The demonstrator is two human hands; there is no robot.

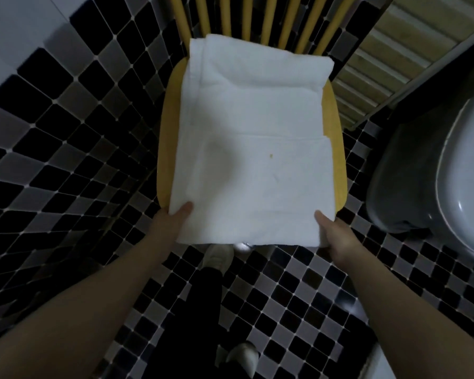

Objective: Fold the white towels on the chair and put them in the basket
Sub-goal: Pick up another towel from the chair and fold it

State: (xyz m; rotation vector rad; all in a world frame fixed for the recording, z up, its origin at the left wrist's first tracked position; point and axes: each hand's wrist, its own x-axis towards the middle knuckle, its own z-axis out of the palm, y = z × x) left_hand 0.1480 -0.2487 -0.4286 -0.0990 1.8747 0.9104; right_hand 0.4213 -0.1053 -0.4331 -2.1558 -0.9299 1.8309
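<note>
The left thumb (185, 208) lies flat on top of the near left corner of the folded white terry towel (253, 170), with the other fingers tucked out of sight beneath the cloth, so the left hand (166, 225) pinches that corner between thumb and hidden fingers. The right thumb (322, 218) does the same at the near right corner; the right hand (340, 242) has its fingers wrapped under the edge, though how far they curl cannot be told.

The towel is a thick, several-layered rectangle that covers most of the seat of the yellow wooden spindle-back chair (164, 149). Its near edge hangs past the front of the seat, held up by both hands. A fold line crosses its middle, and a rolled or doubled portion sits at the far end against the spindles; whether that is a second towel or part of the same one is hard to say in this dim light. A small yellowish speck marks the upper layer.

As for progress, the folding looks largely finished on this piece, judging by the neat edges. No basket is visible, so placing remains undone.

Around the chair are black, grey and white mosaic floor tiles (66, 149), a white toilet bowl (465, 170) to the right, and the person's pale shoes (216, 255) below.
</note>
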